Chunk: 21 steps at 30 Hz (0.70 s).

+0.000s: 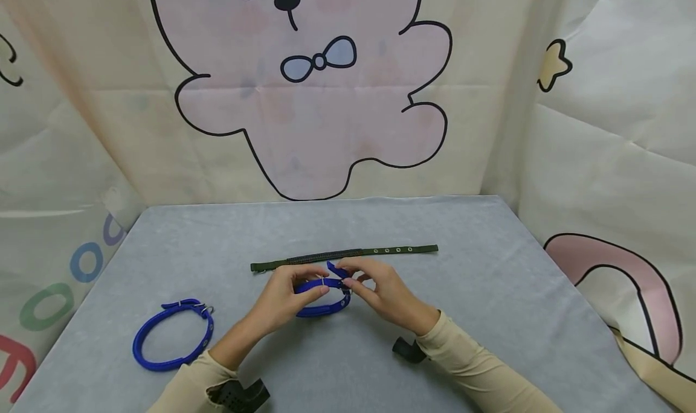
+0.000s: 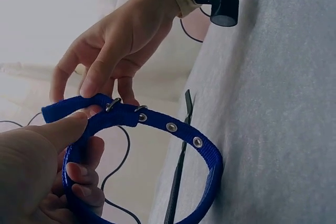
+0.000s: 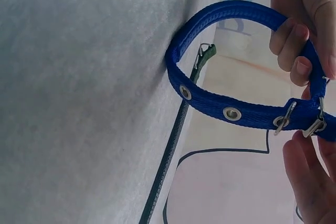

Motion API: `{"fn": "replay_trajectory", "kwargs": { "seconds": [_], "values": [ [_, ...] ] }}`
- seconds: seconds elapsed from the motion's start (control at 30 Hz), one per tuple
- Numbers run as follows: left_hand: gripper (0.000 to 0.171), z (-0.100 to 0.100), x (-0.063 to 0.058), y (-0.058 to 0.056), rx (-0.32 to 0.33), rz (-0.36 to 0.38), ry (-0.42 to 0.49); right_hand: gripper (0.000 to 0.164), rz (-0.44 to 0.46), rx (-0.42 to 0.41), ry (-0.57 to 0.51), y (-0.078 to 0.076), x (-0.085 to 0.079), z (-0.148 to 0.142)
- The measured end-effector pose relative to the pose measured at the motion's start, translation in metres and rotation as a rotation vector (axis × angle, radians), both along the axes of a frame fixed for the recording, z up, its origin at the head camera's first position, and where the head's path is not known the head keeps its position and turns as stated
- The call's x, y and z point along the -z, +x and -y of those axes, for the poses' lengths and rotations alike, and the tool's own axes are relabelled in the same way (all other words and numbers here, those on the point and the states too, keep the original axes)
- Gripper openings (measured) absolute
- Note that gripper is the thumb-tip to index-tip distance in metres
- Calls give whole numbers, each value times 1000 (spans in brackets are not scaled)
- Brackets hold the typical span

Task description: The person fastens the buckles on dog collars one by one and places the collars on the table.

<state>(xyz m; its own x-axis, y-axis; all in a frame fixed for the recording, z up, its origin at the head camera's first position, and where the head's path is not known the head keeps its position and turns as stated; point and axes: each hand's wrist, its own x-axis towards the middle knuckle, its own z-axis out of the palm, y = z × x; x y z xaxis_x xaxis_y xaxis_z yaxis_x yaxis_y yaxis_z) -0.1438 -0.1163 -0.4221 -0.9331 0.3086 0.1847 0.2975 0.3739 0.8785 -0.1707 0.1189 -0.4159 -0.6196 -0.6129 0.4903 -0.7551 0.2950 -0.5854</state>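
Your left hand (image 1: 288,295) has its thumb and curled fingers around one side of the blue collar (image 1: 326,310). Your right hand (image 1: 383,289) is bent in close, with its finger and thumb pinching the collar's loose end next to the shiny buckle (image 3: 313,127). The collar is between your two hands, over the middle of the tabletop (image 1: 516,316). Its low edge is very near the cloth, but you can't tell if it touches. The band makes a round loop, and it has shiny-rimmed holes (image 3: 232,114) in a row.

Off past your left arm, another blue loop (image 1: 163,365) lies flat on the tabletop, with its end bent over at the top and a small metal ring (image 1: 209,310) on it. Just behind your hands, a long green strap (image 1: 348,253) lies almost straight from side to side. It has a dark part along it and little holes near its right end. On the back cloth (image 1: 326,111) there's a big pink animal wearing a blue bow.
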Motion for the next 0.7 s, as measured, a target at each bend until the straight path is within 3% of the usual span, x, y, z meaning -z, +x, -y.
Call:
{"fn": "replay_trajectory", "kwargs": {
  "seconds": [0.2, 0.47, 0.7],
  "values": [
    [22, -1, 0, -2, -15, -3, -5, 28, -29, -49, -15, -2, 2, 0],
    [21, 0, -4, -3, -24, -35, -10, 24, -91, -5, -9, -4, -2, 0],
    [25, 0, 0, 0, -34, -35, -12, 26, -130, -1, 28, -3, 1, 0]
  ]
}}
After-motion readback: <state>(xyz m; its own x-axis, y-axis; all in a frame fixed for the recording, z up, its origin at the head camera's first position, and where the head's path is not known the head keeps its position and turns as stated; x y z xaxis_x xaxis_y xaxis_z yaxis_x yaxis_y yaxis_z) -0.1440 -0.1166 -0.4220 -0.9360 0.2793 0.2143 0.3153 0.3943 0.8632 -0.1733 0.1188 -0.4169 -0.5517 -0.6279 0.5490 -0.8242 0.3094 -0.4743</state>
